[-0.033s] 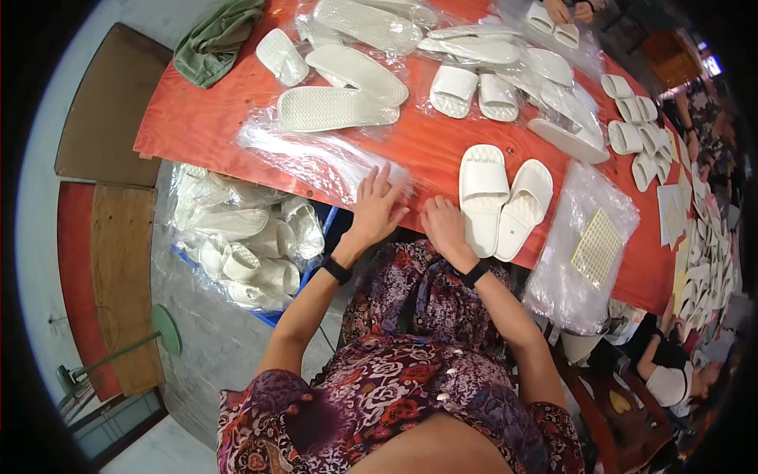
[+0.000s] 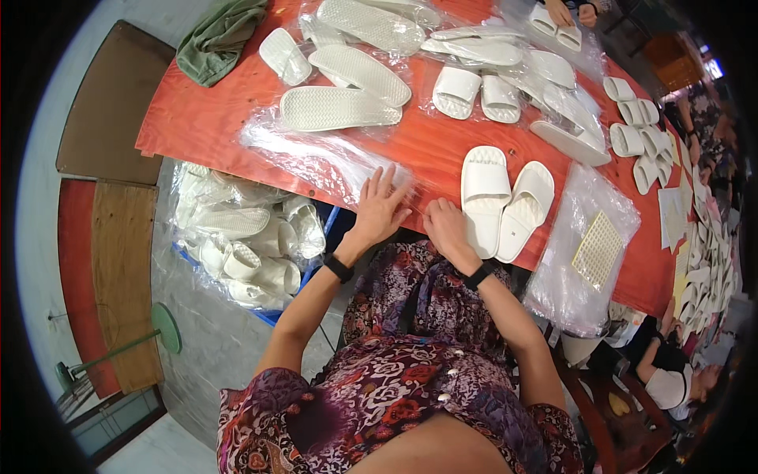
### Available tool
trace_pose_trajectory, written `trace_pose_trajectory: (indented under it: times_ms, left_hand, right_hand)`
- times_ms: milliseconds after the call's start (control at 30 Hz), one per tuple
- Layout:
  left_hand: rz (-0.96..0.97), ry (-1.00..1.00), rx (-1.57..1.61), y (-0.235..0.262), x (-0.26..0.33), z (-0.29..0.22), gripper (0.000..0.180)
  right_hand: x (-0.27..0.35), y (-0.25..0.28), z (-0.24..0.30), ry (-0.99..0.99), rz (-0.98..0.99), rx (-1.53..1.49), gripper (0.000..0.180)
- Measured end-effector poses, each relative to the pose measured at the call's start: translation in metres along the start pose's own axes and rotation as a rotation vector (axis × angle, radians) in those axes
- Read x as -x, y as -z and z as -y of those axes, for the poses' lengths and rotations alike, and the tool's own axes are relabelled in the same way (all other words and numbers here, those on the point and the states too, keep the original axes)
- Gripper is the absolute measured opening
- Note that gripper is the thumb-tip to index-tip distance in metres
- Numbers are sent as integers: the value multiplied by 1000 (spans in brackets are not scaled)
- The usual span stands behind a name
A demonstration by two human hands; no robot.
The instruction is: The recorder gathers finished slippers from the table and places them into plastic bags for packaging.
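Note:
My left hand (image 2: 380,209) lies with its fingers spread on the near end of a stack of clear plastic bags (image 2: 304,154) at the table's front edge. Just to its right, my right hand (image 2: 447,224) has its fingers curled together; a thin edge of clear plastic bag runs to its fingertips. Beside that hand rests a pair of white slide slippers, the left one (image 2: 485,186) upright on its sole and the right one (image 2: 527,201) angled against it. Neither slipper of this pair is in a bag.
Bagged white slippers (image 2: 341,108) cover the far side of the red table (image 2: 205,118). A green cloth (image 2: 217,43) lies far left. More clear bags (image 2: 564,253) with a yellowish sticker sheet (image 2: 600,250) lie right. Below left stands a blue crate (image 2: 268,317) of bagged slippers. Another person's hands (image 2: 559,14) work at far right.
My right hand's fingertips have drawn closer together at the bag's edge. The view has shifted very slightly; the slippers stay where they were.

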State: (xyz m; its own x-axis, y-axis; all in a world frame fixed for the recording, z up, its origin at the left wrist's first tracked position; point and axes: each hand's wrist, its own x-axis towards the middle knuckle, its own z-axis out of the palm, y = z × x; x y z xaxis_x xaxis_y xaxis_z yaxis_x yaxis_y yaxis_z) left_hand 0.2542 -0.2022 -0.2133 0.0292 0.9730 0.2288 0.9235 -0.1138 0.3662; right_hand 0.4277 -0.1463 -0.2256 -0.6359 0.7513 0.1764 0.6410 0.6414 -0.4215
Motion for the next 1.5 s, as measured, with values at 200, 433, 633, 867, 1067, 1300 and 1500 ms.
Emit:
trace_pose_trajectory:
  times_ms: [200, 433, 633, 867, 1067, 1300, 1500]
  left_hand:
    - [34, 11, -41, -17, 9, 9, 60]
    - [46, 14, -40, -18, 7, 8, 59]
    - [45, 21, -39, -19, 11, 10, 59]
    - [40, 9, -44, -22, 10, 8, 58]
    - [57, -14, -37, -26, 8, 7, 58]
    - [30, 23, 63, -10, 3, -6, 49]
    - [607, 344, 849, 30, -14, -61, 38]
  right_hand:
    - [40, 41, -9, -114, 148, -34, 12]
    - [101, 112, -21, -219, 216, -128, 6]
    - [119, 141, -32, -402, 156, -168, 6]
    - [151, 181, -59, -556, 95, -349, 7]
    - [178, 209, -66, -610, -199, -650, 8]
    - [167, 225, -26, -580, -309, -583, 6]
    - [148, 232, -1, -376, -125, -517, 5]
